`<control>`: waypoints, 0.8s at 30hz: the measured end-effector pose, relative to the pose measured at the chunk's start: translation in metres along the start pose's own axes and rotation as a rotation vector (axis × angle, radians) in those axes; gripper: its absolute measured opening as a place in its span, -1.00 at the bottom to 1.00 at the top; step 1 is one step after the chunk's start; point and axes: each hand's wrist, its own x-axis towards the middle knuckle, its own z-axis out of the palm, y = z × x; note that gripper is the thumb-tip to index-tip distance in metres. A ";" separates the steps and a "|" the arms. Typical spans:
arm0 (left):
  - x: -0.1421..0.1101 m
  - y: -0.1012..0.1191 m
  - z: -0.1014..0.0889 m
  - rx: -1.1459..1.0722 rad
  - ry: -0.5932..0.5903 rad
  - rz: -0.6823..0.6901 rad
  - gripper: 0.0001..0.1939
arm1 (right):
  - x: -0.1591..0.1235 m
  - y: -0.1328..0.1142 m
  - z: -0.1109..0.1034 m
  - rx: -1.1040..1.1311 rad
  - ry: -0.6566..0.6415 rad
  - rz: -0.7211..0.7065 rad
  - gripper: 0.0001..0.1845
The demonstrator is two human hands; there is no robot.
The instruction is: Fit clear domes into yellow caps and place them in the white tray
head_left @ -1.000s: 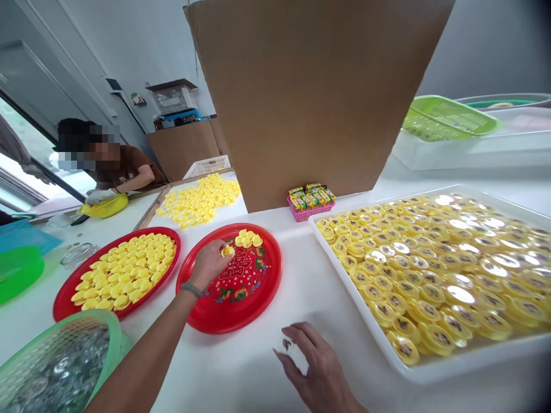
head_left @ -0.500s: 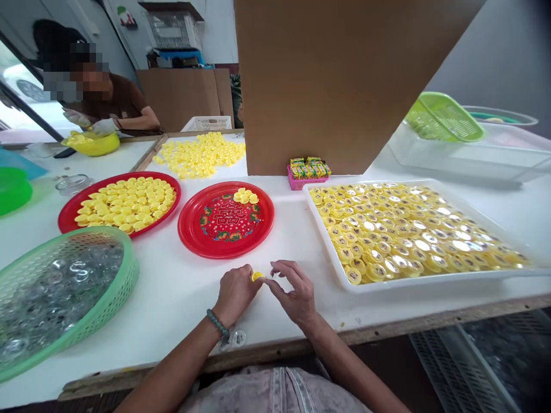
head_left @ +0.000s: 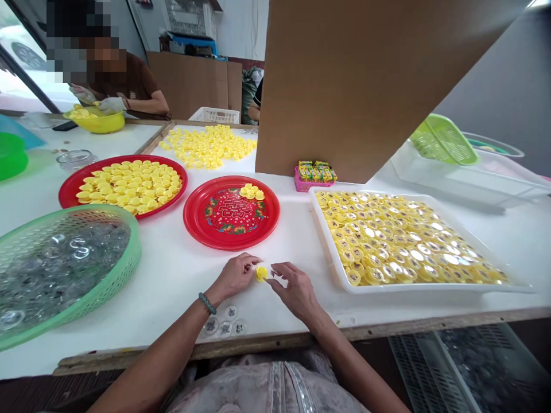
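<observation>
Bright daylight enters through the window (head_left: 21, 89) at upper left; white glare spots the tray's yellow discs (head_left: 402, 252); the small yellow cup (head_left: 260, 273) looks soft; wide-angle distortion stretches the edges.

The one head-worn camera looks forward and down from above the near side of the patterned red tray (head_left: 231, 213), fairly close to it. Its wide view takes in the wearer's lap (head_left: 253, 393), left hand (head_left: 236, 274) and right hand (head_left: 297, 289) nearer than the tray, and reaches a co-worker (head_left: 144, 83) well beyond, leftward of it.
</observation>
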 end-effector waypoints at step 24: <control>0.000 -0.005 0.018 -0.189 0.089 -0.214 -0.79 | 0.027 -0.001 0.012 -0.310 -0.328 -0.117 -0.92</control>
